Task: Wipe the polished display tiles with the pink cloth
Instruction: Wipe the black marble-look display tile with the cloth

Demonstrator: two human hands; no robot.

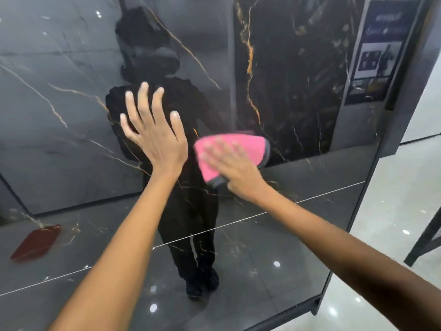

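The left hand [155,137] lies flat with its fingers spread against the polished dark tile [59,144], arm stretched forward and gripping nothing. Just beside it, the blurred right hand [235,172] presses flat on the pink cloth [232,151], which is on the tile with its long axis running up to the right.

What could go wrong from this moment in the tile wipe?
The bare left hand lies spread, palm toward the glossy dark tile, and may leave prints there. The right hand presses the pink cloth flat rather than gripping it, so the cloth could slip out mid-stroke.
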